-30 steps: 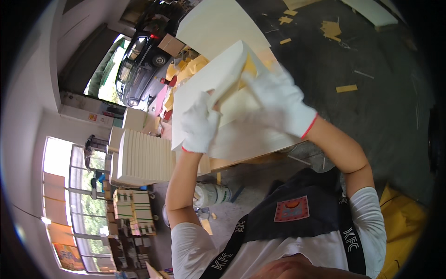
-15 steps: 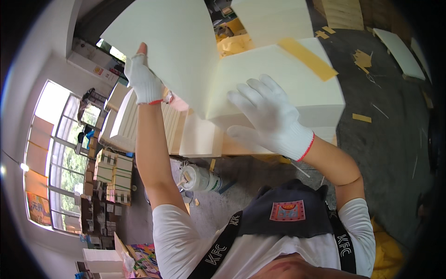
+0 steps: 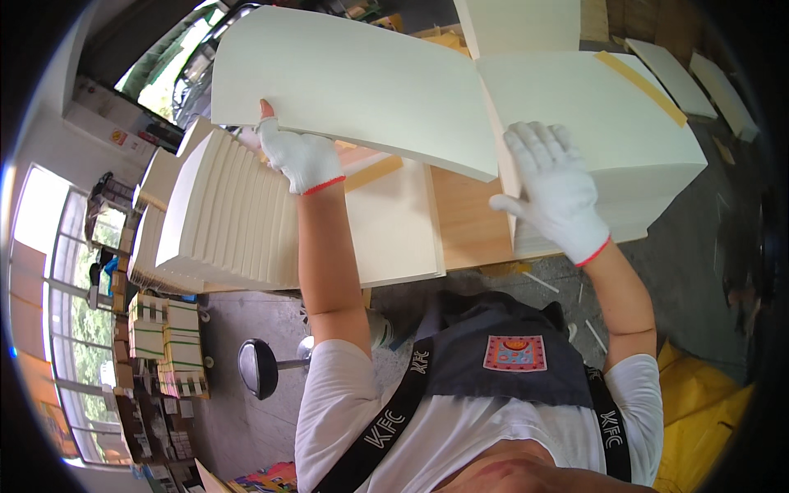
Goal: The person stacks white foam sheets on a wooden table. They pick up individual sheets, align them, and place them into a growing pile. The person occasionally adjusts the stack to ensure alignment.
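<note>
My left hand (image 3: 302,158), in a white glove with a red cuff, grips the near edge of a large white board (image 3: 353,90). Its thumb lies on top and the other fingers are hidden beneath. The board is held tilted above the worktable. My right hand (image 3: 563,187), gloved the same way, is open with fingers stretched out and thumb apart. It is at the near left edge of a stack of white boards (image 3: 649,193); whether it presses on the stack I cannot tell. A yellow strip (image 3: 641,86) lies across the top of that stack.
A row of white boards (image 3: 222,214) leans on the left of the wooden worktable (image 3: 472,218). Flat white boards (image 3: 394,234) and another yellow strip (image 3: 374,172) lie beneath the held board. A round stool (image 3: 258,368) stands on the floor. More boards (image 3: 670,78) are at the far right.
The held board has gone from steeply raised to a flatter tilt over the left side. My right hand has shifted right, and the whole view has turned.
</note>
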Action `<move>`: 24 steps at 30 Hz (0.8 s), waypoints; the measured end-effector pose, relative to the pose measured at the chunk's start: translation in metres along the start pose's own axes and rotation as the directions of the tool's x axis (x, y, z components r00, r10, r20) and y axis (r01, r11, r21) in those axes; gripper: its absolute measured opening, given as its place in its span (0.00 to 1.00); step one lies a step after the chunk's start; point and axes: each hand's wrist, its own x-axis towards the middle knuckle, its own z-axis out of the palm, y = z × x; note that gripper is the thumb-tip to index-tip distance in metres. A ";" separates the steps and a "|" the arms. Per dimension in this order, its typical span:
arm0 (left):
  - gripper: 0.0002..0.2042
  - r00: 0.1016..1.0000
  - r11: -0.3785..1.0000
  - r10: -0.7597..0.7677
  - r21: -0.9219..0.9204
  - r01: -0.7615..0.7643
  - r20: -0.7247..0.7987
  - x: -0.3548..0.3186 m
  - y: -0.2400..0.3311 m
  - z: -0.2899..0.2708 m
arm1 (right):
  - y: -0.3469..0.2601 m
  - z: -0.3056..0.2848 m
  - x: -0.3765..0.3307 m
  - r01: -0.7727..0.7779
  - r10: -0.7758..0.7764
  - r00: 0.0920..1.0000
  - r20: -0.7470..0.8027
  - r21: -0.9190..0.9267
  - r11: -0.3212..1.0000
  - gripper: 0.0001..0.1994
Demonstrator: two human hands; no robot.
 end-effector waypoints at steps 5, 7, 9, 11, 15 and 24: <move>0.24 0.999 0.984 -0.014 -0.176 0.022 0.050 -0.002 0.006 -0.045 | -0.038 -0.021 0.016 -0.015 0.019 0.999 -0.039 0.097 0.995 0.44; 0.23 0.997 0.964 -0.050 -0.257 0.065 0.063 -0.023 0.010 -0.052 | -0.089 -0.034 0.041 0.153 -0.119 0.984 -0.136 0.273 0.950 0.42; 0.23 1.000 0.990 -0.018 -0.139 0.019 0.006 -0.035 0.000 -0.067 | -0.128 0.009 0.064 0.224 -0.149 0.955 -0.257 0.291 0.930 0.42; 0.23 0.999 0.992 0.020 -0.123 -0.026 -0.049 -0.045 0.000 -0.073 | -0.149 0.055 0.077 0.205 -0.124 0.949 -0.291 0.268 0.942 0.41; 0.25 0.990 0.966 0.130 0.218 -0.139 0.053 -0.064 0.029 -0.074 | -0.168 0.110 0.080 0.178 0.059 0.960 -0.274 0.757 0.629 0.33; 0.36 0.936 0.551 -0.352 0.805 0.219 -0.013 -0.039 0.049 -0.261 | -0.187 0.148 0.093 -0.212 0.184 0.918 0.350 0.828 -0.519 0.37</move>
